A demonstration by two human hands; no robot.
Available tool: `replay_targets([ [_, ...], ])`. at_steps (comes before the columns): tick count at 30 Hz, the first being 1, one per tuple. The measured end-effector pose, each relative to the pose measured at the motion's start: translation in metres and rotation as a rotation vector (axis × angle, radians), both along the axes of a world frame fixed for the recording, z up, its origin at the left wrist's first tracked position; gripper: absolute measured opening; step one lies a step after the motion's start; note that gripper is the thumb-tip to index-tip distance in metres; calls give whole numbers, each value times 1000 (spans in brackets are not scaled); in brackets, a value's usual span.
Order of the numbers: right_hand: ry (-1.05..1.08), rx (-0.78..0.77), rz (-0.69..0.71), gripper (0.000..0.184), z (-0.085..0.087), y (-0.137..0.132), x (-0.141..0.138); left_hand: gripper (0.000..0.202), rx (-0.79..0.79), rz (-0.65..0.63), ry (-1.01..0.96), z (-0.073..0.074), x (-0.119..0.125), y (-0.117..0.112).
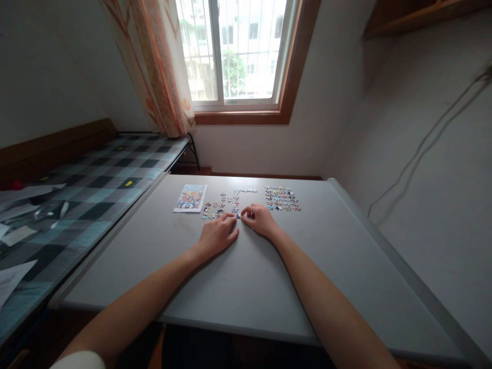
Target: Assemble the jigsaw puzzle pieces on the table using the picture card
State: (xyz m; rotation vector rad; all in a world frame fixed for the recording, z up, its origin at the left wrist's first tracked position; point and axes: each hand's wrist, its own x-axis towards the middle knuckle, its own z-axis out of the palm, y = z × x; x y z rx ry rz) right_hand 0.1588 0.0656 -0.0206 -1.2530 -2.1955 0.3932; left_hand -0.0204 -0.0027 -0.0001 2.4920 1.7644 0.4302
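Note:
Joined jigsaw pieces form a partial border, with a column running toward me and a short row along the far side. At the near end of the column, my left hand rests on the table, its fingertips on the purple-blue pieces and its thumb held apart. My right hand is just to the right, thumb and index finger pinched at a small jigsaw piece, which the fingers partly hide. Loose pieces lie scattered beyond my left hand.
More loose pieces are grouped at the right on the grey table. A colourful picture sheet lies at the left. Beside the table stands a bed with a checked cover, papers on it. A window is ahead.

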Motion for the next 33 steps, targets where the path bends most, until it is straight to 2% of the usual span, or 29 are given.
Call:
replay_targets([
  [17, 29, -7, 1, 11, 0, 0, 0, 36, -14, 38, -5, 3, 1, 0],
  [21, 76, -22, -79, 12, -2, 2, 0, 39, -21, 82, -4, 4, 1, 1],
  [25, 20, -9, -209, 14, -3, 3, 0, 37, -74, 78, 31, 6, 1, 1],
  [33, -56, 7, -172, 16, 1, 0, -1, 37, -108, 70, 30, 7, 1, 0],
])
